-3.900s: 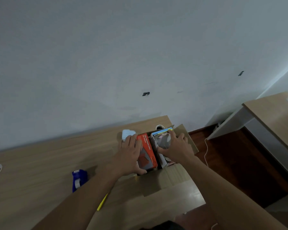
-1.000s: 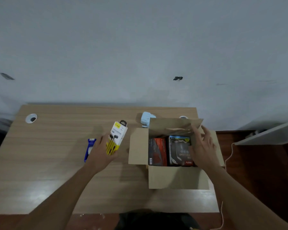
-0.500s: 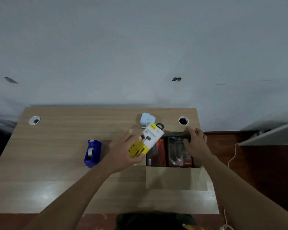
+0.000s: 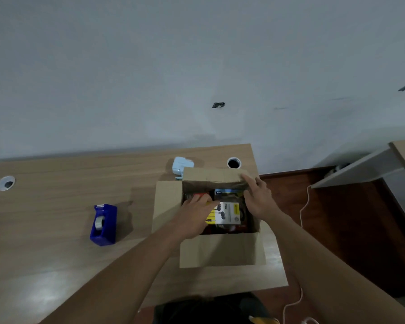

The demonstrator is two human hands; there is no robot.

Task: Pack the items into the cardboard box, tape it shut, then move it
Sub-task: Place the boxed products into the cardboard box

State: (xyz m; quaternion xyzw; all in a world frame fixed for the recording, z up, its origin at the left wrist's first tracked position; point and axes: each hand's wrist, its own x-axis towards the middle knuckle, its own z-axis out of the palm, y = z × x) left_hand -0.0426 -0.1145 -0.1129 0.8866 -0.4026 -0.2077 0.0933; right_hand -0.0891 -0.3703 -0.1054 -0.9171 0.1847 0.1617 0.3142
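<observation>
Your left hand [image 4: 193, 217] reaches into the open cardboard box [image 4: 221, 251], its grip pressed flat on the left end of the white and yellow earphone pack [image 4: 226, 213], fingers spread over the pack's edge rather than curled around it (whether the thumb pinches underneath cannot be told). The pack lies flat on top of the other goods, just right of that hand. Under it, beyond your left fingertips, the red box [image 4: 198, 195] shows a strip of its top, and the dark box with the blue band [image 4: 227, 192] stands beside it, between your two hands.

Your right hand [image 4: 258, 199] is at the box's far right corner, its grip loose and fingers apart, fingertips touching the far flap [image 4: 211, 175], which stands up behind the contents. The left flap [image 4: 167, 202] lies folded outward, just left of your left hand.

Well to the left of your left hand, the blue tape dispenser [image 4: 103, 225] stands on the table [image 4: 56, 206], apart from the box. Beyond the far flap, a pale blue item [image 4: 181, 165] rests on the table just behind the box (too blurred to name).
</observation>
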